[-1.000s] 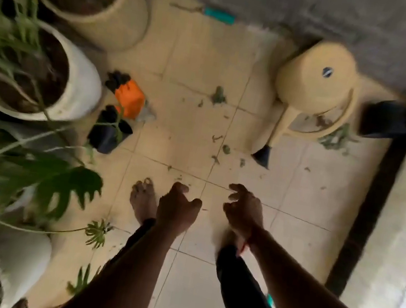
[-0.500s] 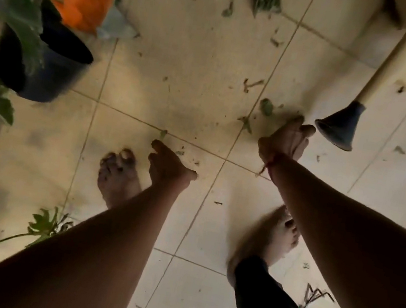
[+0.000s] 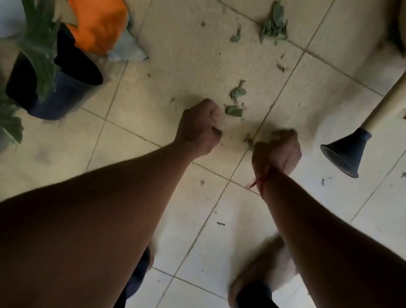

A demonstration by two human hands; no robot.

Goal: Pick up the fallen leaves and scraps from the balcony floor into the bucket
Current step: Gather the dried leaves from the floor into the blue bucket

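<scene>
You are reaching both arms down toward the floor (image 3: 182, 49). Your left hand (image 3: 198, 128) and right hand (image 3: 278, 148) are each holding the grip curled closed; I cannot tell what is inside. Leaf scraps (image 3: 234, 110) are lying just beyond your left knuckles, and a bigger leaf clump (image 3: 274, 26) is lying farther ahead.

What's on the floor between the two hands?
Head view: mostly bare tile, with one small leaf scrap on the grout line beside the right hand, apart from the left hand.
</scene>
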